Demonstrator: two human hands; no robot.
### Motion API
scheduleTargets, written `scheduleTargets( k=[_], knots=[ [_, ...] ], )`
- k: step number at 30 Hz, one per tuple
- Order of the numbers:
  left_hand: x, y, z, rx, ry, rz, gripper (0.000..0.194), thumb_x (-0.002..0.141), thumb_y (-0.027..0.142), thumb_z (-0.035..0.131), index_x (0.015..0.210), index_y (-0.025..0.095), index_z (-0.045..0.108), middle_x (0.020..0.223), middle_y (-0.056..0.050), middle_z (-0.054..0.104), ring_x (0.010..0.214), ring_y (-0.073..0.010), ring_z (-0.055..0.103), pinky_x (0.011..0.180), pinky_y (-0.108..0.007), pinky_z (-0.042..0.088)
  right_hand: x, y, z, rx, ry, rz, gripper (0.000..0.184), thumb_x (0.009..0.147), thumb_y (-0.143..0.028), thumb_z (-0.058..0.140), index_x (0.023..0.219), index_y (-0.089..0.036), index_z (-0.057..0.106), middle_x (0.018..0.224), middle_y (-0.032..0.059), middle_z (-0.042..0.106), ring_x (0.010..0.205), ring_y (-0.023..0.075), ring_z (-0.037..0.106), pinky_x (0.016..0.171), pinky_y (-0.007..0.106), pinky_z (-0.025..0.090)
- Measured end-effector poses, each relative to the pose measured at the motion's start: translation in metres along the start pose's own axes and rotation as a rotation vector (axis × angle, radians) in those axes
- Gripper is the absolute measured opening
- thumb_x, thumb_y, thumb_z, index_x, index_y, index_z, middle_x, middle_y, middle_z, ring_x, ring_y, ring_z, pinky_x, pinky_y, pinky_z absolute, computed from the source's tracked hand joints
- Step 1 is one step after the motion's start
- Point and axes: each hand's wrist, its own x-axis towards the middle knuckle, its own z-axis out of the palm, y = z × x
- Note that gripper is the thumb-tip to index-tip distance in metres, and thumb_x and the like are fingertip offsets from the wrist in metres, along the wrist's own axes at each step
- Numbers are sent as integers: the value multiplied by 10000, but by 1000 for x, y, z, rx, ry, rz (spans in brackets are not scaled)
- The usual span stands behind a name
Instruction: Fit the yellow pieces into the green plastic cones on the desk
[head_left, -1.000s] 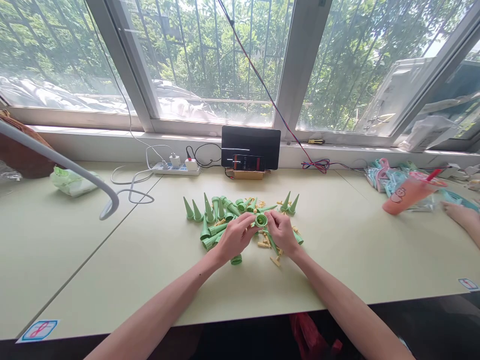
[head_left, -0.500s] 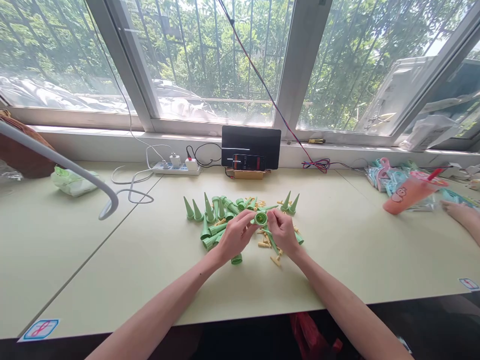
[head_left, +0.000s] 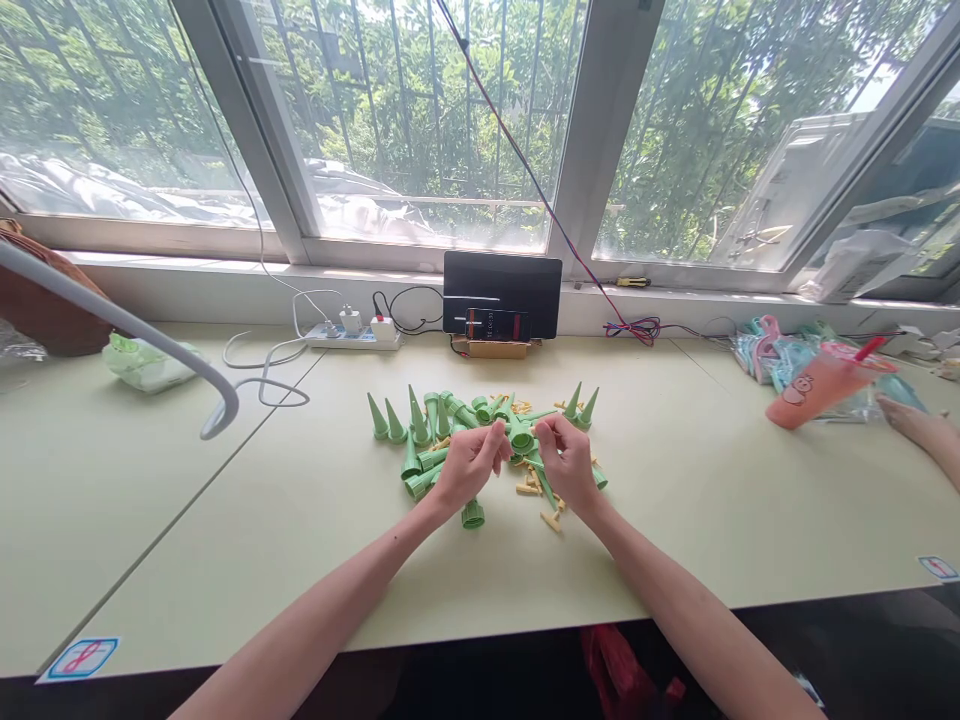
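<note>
Between my hands is a green plastic watering spike, a hollow cone with its round open end turned towards me. My right hand is closed at the spike's right side, and a bit of yellow shows by its fingertips. My left hand is closed in a pinch just left of the spike; what its fingers hold, if anything, is hidden. Around them lies a heap of similar green spikes. Small yellow T-shaped pieces are scattered among them. A short green cap sits below my left wrist.
Upright green spikes stand at the left of the heap. Behind are a phone, a dark tablet and a power strip. A pink cup leans at right, near another person's hand. A grey curved bar crosses the left.
My left hand has drawn slightly left and its fingers have closed beside the spike. The spike's open end has tipped lower. My right hand has barely moved.
</note>
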Motion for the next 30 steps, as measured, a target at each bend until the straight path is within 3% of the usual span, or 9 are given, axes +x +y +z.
scheduleTargets(
  k=[5, 30],
  knots=[
    [-1, -4, -1, 18, -85, -76, 679, 971, 609, 373, 492, 149, 512, 453, -21, 572, 397, -86, 482, 448, -207, 385, -1, -2, 2, -19, -67, -32, 341, 996, -448, 445, 777, -203, 537, 620, -19, 465, 533, 124, 406, 524, 262, 345],
    [-2, 5, -4, 101, -124, -6, 604, 965, 561, 429, 526, 150, 489, 462, 10, 518, 427, -80, 431, 473, -213, 336, 0, 0, 1, 17, -114, 23, 315, 995, -386, 474, 744, -198, 504, 587, -45, 411, 529, 114, 358, 521, 254, 316]
  ],
)
